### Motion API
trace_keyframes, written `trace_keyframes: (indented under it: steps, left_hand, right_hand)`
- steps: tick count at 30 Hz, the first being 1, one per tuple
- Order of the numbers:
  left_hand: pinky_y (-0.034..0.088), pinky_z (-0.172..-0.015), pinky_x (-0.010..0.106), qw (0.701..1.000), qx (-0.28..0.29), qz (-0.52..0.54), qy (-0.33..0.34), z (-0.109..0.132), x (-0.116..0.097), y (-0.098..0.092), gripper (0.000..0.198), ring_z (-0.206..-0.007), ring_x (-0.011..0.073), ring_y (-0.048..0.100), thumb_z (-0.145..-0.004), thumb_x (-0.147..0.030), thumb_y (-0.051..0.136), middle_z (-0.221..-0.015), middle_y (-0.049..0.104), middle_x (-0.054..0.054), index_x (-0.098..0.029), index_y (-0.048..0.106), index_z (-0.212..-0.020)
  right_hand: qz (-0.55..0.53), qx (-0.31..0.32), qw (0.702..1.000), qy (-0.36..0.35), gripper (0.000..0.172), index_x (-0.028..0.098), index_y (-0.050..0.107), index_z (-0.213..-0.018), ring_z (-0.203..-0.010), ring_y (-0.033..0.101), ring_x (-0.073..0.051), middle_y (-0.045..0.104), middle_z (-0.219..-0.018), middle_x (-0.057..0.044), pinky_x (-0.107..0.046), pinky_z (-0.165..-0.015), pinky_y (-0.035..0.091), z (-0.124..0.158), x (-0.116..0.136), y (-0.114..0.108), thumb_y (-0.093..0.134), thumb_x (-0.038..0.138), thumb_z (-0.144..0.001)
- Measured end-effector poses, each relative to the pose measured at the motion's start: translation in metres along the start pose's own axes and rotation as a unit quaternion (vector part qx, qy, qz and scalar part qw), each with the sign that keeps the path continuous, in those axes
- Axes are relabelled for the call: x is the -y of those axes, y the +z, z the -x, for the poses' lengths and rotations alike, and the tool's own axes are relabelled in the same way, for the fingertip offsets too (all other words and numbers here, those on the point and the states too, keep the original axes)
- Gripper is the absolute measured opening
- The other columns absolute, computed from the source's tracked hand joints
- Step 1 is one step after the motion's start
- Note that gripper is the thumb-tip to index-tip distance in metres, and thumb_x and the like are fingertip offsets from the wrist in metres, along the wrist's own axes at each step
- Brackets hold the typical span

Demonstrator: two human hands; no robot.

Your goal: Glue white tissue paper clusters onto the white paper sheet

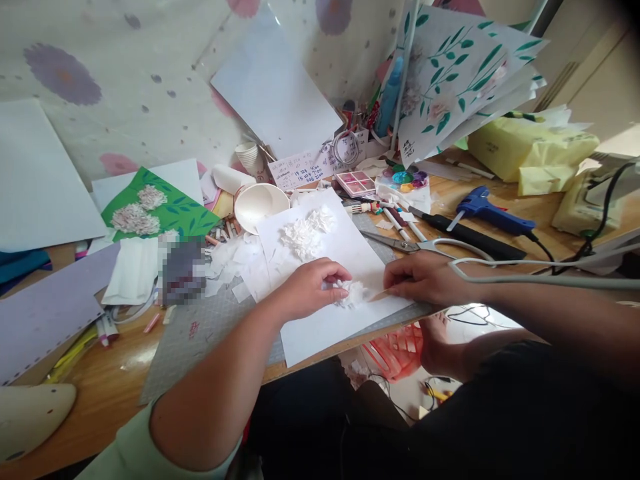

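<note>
My left hand (311, 288) rests on a white sheet of paper (325, 320), fingers pinched on a small clump of crumpled white tissue (353, 293). My right hand (425, 277) is closed around a thin wooden stick (380, 294) whose tip points into that clump. A larger cluster of white tissue ruffles (305, 235) sits higher on the same sheet.
Scissors (415, 245) lie just beyond my right hand. A blue glue gun (487, 210), a black tool, pens, a white paper cup (259, 205), a green card with tissue flowers (150, 208), leaf-painted sheets (450, 73) and yellow tissue packs (530, 157) crowd the wooden desk (115, 387).
</note>
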State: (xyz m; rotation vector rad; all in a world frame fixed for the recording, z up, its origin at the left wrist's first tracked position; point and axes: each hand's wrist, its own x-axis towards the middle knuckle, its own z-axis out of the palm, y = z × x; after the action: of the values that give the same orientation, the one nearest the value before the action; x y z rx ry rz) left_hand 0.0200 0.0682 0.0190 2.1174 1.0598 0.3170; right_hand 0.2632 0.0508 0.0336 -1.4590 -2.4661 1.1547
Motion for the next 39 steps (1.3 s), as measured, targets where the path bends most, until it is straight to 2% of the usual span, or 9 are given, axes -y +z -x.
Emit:
trace_keyframes:
  steps: [6,10,15,19,25,29,39]
  left_hand:
    - [0.046,-0.08,0.029,1.0,0.003,-0.019,0.0,-0.001,-0.001,0.001,0.018,-0.084,0.015,0.057,-0.077,-0.023,0.061,-0.096,0.059,0.003,-0.02,0.064,-0.094]
    - [0.046,-0.081,0.029,1.0,0.0,-0.005,-0.002,0.001,0.001,0.0,0.018,-0.087,0.0152,0.057,-0.078,-0.025,0.06,-0.098,0.059,0.003,-0.02,0.063,-0.095]
    - [0.046,-0.082,0.03,1.0,0.004,-0.008,0.005,0.002,0.003,-0.002,0.02,-0.088,0.0158,0.057,-0.078,-0.025,0.06,-0.099,0.059,0.003,-0.021,0.063,-0.098]
    - [0.046,-0.082,0.03,1.0,0.004,-0.003,-0.002,0.003,0.004,-0.003,0.021,-0.088,0.0158,0.057,-0.078,-0.025,0.06,-0.1,0.06,0.003,-0.021,0.063,-0.098]
    - [0.047,-0.082,0.03,1.0,-0.001,-0.007,0.006,0.003,0.006,-0.002,0.02,-0.088,0.0161,0.057,-0.078,-0.026,0.059,-0.1,0.06,0.004,-0.021,0.063,-0.097]
    - [0.047,-0.082,0.031,1.0,0.002,-0.011,0.014,0.001,0.007,-0.001,0.021,-0.087,0.0159,0.057,-0.078,-0.026,0.059,-0.098,0.06,0.004,-0.02,0.063,-0.098]
    - [0.046,-0.081,0.03,1.0,-0.001,-0.022,0.016,0.003,0.006,-0.002,0.019,-0.086,0.0161,0.057,-0.077,-0.026,0.06,-0.097,0.06,0.003,-0.021,0.063,-0.096]
  right_hand:
    - [-0.031,-0.014,0.999,-0.014,0.019,0.018,0.062,-0.084,-0.068,0.053,-0.014,0.06,-0.074,-0.001,-0.024,-0.061,0.038,0.007,-0.003,0.0,0.051,0.032,-0.08]
    - [-0.022,0.0,1.0,-0.022,0.018,0.019,0.063,-0.082,-0.067,0.052,-0.014,0.06,-0.072,-0.001,-0.023,-0.059,0.037,0.006,-0.005,-0.001,0.052,0.032,-0.079]
    - [-0.003,-0.027,1.0,-0.013,0.017,0.02,0.064,-0.082,-0.067,0.052,-0.014,0.062,-0.074,-0.001,-0.024,-0.059,0.036,0.001,-0.003,0.002,0.053,0.031,-0.078]
    - [0.003,-0.02,1.0,-0.01,0.017,0.02,0.064,-0.082,-0.067,0.052,-0.014,0.061,-0.073,0.0,-0.023,-0.059,0.036,0.002,0.0,0.002,0.052,0.031,-0.078]
    - [0.029,0.014,0.999,-0.044,0.018,0.021,0.063,-0.086,-0.071,0.055,-0.016,0.063,-0.077,-0.001,-0.024,-0.063,0.038,0.002,0.006,-0.005,0.05,0.032,-0.08]
    - [0.058,0.001,0.997,-0.053,0.016,0.021,0.063,-0.084,-0.071,0.055,-0.016,0.062,-0.076,-0.002,-0.025,-0.066,0.038,-0.001,0.009,-0.003,0.049,0.03,-0.08]
    - [0.021,0.004,0.999,-0.047,0.016,0.02,0.062,-0.082,-0.067,0.054,-0.015,0.061,-0.071,-0.001,-0.024,-0.062,0.039,0.002,0.008,-0.003,0.051,0.03,-0.079]
